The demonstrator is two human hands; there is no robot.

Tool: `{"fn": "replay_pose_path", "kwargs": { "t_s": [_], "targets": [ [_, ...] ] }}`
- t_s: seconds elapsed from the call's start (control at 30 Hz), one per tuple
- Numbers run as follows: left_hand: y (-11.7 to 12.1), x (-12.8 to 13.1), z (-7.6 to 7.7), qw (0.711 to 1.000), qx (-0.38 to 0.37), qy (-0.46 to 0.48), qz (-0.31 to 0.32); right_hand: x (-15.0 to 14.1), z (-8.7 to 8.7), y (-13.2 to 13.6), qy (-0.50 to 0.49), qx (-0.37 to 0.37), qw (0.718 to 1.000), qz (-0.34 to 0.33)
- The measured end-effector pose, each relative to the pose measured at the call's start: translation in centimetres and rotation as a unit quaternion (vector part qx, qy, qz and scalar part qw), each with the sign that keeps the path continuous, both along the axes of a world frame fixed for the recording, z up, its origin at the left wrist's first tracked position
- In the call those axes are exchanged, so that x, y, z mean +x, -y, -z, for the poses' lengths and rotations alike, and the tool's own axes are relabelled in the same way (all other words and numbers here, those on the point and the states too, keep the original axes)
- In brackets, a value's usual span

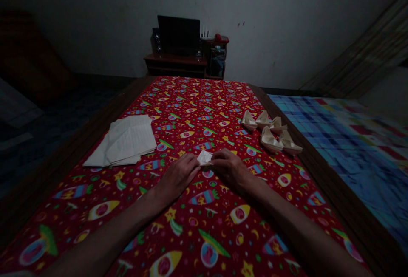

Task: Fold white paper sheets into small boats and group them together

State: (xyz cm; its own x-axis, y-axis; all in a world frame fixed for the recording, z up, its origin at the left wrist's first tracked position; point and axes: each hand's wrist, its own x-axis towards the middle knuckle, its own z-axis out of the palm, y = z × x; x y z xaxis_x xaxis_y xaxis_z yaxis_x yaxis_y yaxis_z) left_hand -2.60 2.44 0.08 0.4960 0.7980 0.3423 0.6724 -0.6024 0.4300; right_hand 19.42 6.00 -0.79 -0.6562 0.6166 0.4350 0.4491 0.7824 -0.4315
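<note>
While the left hand (181, 173) pinches one side of a small folded paper (204, 157) and the right hand (232, 167) clamps the other, it sits between them over the red rocket-print tablecloth (207, 221); stacked paper sheets (130, 141) lie at its ten o'clock, five folded paper boats (270, 142) at two.

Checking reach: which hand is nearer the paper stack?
Left. The left hand is to the right of the paper stack, slightly nearer the camera; the right hand is farther right, beyond the small folded paper.
</note>
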Motion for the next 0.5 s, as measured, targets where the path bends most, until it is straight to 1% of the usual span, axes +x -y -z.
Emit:
{"fn": "replay_pose_path", "kwargs": {
  "t_s": [0.1, 0.17, 0.27, 0.33, 0.4, 0.5],
  "targets": [
    [-0.5, -0.2, 0.6, 0.999, -0.002, 0.033, -0.026, -0.2, -0.5, -0.5, -0.018, -0.067, 0.998, -0.001],
    [-0.9, -0.4, 1.2, 0.998, 0.002, 0.055, -0.040, -0.5, -0.6, -0.9, -0.022, -0.095, 0.995, 0.024],
    [-1.3, -0.6, 1.7, 0.996, 0.011, 0.077, -0.051, -1.1, -0.4, -1.4, -0.025, -0.100, 0.990, 0.092],
    [-1.3, -0.5, 1.6, 0.995, 0.008, 0.077, -0.060, -1.4, -0.1, -1.5, -0.034, -0.101, 0.987, 0.118],
    [-1.1, -0.3, 1.2, 0.995, -0.003, 0.069, -0.075, -1.5, 0.0, -1.4, -0.046, -0.116, 0.986, 0.110],
    [-0.8, 0.4, 0.5, 0.994, -0.024, 0.061, -0.084, -1.1, -0.2, -1.1, -0.062, -0.137, 0.986, 0.067]
  ]
}}
